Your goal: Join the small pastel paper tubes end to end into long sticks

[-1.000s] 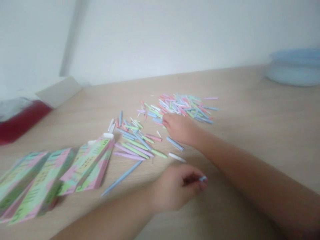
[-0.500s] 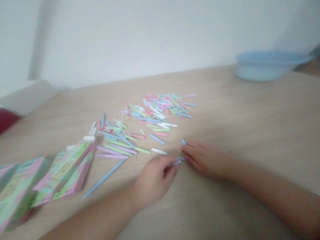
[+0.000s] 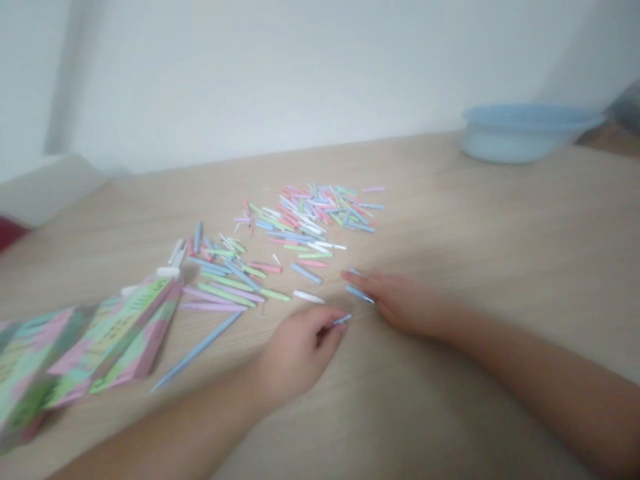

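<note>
My left hand (image 3: 300, 347) is closed in a pinch on a thin blue pen piece (image 3: 343, 320), whose end sticks out past the thumb and index finger. Facing it, my right hand (image 3: 400, 300) lies low over the table with its index finger stretched out. One blue tube (image 3: 354, 271) shows just beyond that finger, partly covered. Another blue tube (image 3: 359, 293) with a pale tip lies under the finger, against the hand. A white tapered piece (image 3: 309, 297) rests beyond my left hand. The picture is blurred, so fine details are lost.
Pastel pen pieces (image 3: 315, 207) are heaped at the back, with more (image 3: 225, 273) on the left. A long blue stick (image 3: 197, 350) lies beside patterned boxes (image 3: 113, 333). A blue basin (image 3: 530, 137) stands back right on the wooden table (image 3: 525, 267), near the wall.
My right hand has drawn slightly away from the left, and its index finger has straightened. More of a blue tube shows beneath it. The left hand keeps its pinch. The view has shifted a little.
</note>
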The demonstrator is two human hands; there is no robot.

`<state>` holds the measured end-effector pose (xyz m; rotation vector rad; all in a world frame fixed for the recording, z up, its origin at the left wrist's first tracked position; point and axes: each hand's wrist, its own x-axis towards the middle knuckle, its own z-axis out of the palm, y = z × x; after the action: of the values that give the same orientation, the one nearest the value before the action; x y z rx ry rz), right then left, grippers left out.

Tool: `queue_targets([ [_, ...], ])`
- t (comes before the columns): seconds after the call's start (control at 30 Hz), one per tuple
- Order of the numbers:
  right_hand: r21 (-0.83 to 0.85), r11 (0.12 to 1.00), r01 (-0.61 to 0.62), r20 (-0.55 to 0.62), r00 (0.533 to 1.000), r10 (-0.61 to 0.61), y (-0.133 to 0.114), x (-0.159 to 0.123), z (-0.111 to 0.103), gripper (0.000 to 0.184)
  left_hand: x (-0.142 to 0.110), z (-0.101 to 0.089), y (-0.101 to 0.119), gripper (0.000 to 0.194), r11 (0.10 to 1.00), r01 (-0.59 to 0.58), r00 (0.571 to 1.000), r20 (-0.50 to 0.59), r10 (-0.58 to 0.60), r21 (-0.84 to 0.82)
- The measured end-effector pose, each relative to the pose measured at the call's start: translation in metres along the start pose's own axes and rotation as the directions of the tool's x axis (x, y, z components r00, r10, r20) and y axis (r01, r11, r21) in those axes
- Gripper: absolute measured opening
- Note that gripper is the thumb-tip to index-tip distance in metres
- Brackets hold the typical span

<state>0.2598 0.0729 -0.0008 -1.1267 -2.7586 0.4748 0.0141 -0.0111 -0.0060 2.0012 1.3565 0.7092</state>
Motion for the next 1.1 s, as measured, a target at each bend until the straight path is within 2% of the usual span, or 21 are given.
queue_targets([
  [0.1, 0.017, 0.992, -0.127, -0.053, 0.990, 0.128, -0.002, 0.003, -0.002, 0.063, 0.000, 0.000, 0.001, 0.021, 1.000, 0.011, 1.000, 0.004, -0.010, -0.009],
  [0.2, -0.001, 0.956, -0.292, -0.068, 0.954, 0.291, -0.007, 0.008, -0.001, 0.047, 0.000, -0.001, 0.002, 0.020, 1.000, 0.008, 1.000, 0.002, -0.008, -0.012],
  [0.27, -0.021, 0.948, -0.317, -0.059, 0.947, 0.316, -0.010, 0.012, 0.000, 0.042, 0.000, -0.001, 0.002, 0.019, 1.000, 0.009, 1.000, 0.002, -0.008, -0.013],
  [0.37, -0.029, 0.946, -0.324, -0.084, 0.943, 0.321, -0.010, 0.012, -0.003, 0.046, 0.000, -0.001, 0.001, 0.020, 1.000, 0.000, 1.000, 0.005, 0.000, -0.022],
  [0.47, 0.014, 0.963, -0.269, -0.118, 0.956, 0.268, -0.013, 0.000, -0.008, 0.049, 0.000, 0.000, -0.001, 0.021, 0.999, -0.032, 0.999, -0.005, 0.031, -0.039],
  [0.53, 0.093, 0.988, -0.126, -0.117, 0.984, 0.136, -0.018, -0.013, -0.010, 0.044, 0.001, -0.001, -0.004, 0.022, 0.996, -0.072, 0.997, -0.023, 0.071, -0.054],
  [0.6, 0.161, 0.985, 0.058, -0.116, 0.992, -0.040, -0.025, -0.026, -0.007, 0.043, 0.001, -0.002, -0.005, 0.025, 0.990, -0.123, 0.992, -0.036, 0.121, -0.066],
  [0.67, 0.173, 0.969, 0.178, -0.117, 0.980, -0.159, -0.031, -0.036, 0.001, 0.050, 0.002, -0.003, -0.005, 0.026, 0.985, -0.156, 0.988, -0.026, 0.155, -0.074],
  [0.73, 0.187, 0.954, 0.233, -0.102, 0.971, -0.217, -0.034, -0.040, 0.009, 0.064, 0.001, -0.004, -0.004, 0.022, 0.986, -0.135, 0.991, -0.008, 0.135, -0.094],
  [0.8, 0.228, 0.941, 0.249, -0.084, 0.968, -0.236, -0.033, -0.040, 0.015, 0.075, 0.000, -0.004, -0.003, 0.015, 0.989, -0.085, 0.996, -0.012, 0.084, -0.119],
  [0.87, 0.260, 0.938, 0.228, -0.059, 0.974, -0.221, -0.031, -0.037, 0.016, 0.077, -0.002, -0.003, -0.002, 0.009, 0.988, -0.070, 0.997, -0.021, 0.068, -0.136],
  [1.0, 0.208, 0.974, 0.093, 0.037, 0.994, -0.103, -0.031, -0.033, 0.011, 0.075, -0.003, -0.002, -0.003, 0.010, 0.977, -0.139, 0.990, -0.023, 0.137, -0.161],
  [1.1, 0.192, 0.979, 0.072, 0.090, 0.992, -0.091, -0.035, -0.033, 0.008, 0.076, -0.004, -0.002, -0.003, 0.009, 0.974, -0.160, 0.987, -0.044, 0.155, -0.163],
])
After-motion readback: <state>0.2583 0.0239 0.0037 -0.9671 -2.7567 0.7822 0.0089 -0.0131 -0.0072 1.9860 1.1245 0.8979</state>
